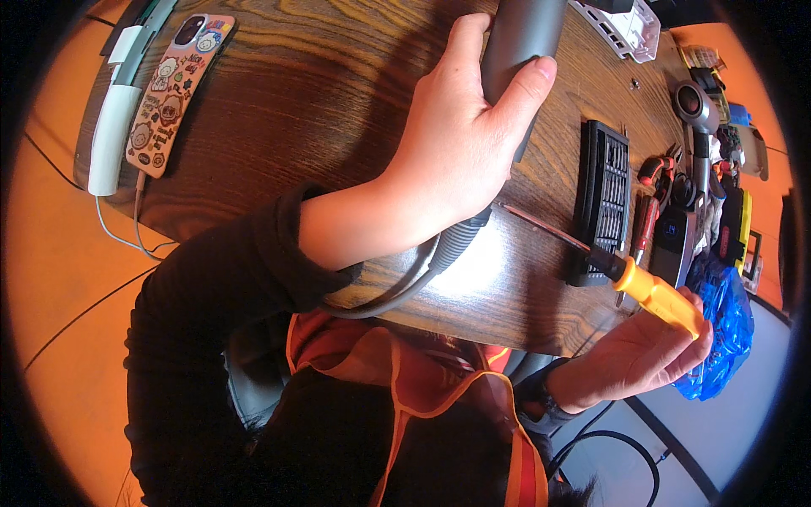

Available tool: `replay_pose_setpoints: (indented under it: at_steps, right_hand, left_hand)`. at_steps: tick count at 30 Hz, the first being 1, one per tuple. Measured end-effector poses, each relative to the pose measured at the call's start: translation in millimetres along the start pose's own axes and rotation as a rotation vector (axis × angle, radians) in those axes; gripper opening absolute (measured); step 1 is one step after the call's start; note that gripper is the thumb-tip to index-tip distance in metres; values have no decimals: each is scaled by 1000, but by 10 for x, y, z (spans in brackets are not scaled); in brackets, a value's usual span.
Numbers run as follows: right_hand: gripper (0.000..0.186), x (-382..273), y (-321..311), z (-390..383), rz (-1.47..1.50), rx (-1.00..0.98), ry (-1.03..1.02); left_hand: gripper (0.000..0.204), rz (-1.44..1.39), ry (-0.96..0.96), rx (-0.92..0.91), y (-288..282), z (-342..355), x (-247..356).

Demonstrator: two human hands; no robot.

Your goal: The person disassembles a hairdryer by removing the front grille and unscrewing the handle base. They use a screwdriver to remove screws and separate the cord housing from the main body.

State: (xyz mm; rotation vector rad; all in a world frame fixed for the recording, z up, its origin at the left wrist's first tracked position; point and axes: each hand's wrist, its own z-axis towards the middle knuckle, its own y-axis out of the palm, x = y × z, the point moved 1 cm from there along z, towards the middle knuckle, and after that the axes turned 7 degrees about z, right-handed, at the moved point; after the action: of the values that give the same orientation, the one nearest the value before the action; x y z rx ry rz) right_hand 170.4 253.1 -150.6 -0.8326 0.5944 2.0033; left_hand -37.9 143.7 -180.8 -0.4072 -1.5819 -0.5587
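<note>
My left hand (452, 148) is closed around a dark grey cylindrical body (525, 46) of a corded appliance; its upper end runs out of the picture. A ribbed cord sleeve (459, 245) comes out below that hand, and the grey cable curves off to the left. At the lower right my right hand (634, 359) grips a screwdriver (663, 300) by its yellow handle. Its shaft slants up and left, with the tip close to the lower end of the grey body near the sleeve. Whether the tip touches it, I cannot tell.
To the right lies a black case of screwdriver bits (610, 203). Beyond it are a red screwdriver (646, 226), red-handled pliers (657, 169) and a blue plastic bag (728, 325). A phone (176, 97) in a patterned case rests at the far left, cable attached.
</note>
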Motion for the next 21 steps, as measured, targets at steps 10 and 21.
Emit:
replay_pose_setpoints:
  at_steps: [10, 21]
  right_hand:
    - [30, 79, 37, -16, 3, 92, 184]
    - [35, 143, -21, 29, 143, -117, 259]
  left_hand:
    - [43, 41, -5, 15, -19, 7, -42]
    - [47, -51, -2, 11, 10, -31, -89]
